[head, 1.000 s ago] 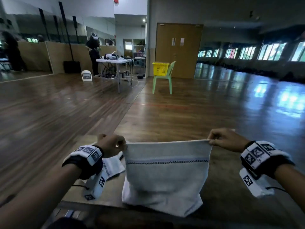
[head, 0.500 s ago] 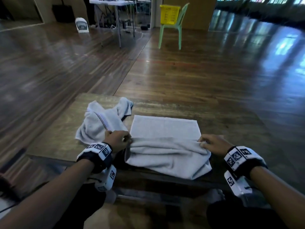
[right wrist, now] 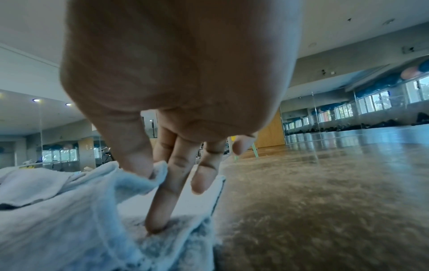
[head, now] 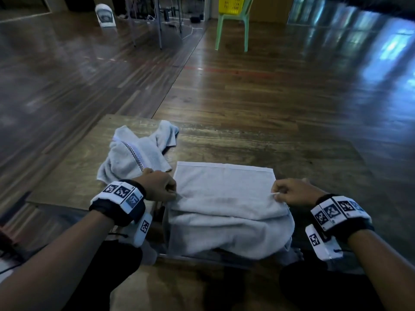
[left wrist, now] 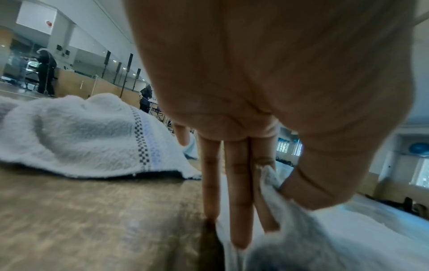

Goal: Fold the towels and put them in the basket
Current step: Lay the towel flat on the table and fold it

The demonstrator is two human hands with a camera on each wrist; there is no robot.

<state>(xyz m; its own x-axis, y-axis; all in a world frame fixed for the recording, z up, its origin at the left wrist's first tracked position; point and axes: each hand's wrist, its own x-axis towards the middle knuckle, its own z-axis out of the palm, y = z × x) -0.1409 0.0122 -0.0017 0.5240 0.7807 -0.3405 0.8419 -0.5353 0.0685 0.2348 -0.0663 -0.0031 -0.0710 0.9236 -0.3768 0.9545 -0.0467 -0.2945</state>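
While the left hand (head: 160, 186) and right hand (head: 292, 191) each pinch an edge of the grey towel (head: 224, 198) at 6 o'clock on the wooden table (head: 292, 151), it's approx. half folded, near part hanging off the edge. A 2nd crumpled towel (head: 134, 156) at 10 o'clock is untouched; yellow basket (head: 231, 4) sits on a green chair (head: 233, 21) well away at 12, w/ no towels visible in it, so most is left.

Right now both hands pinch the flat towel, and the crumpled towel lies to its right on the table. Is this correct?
Not quite: the crumpled towel lies left of the flat towel, as the head view shows. The left hand and right hand do pinch it.
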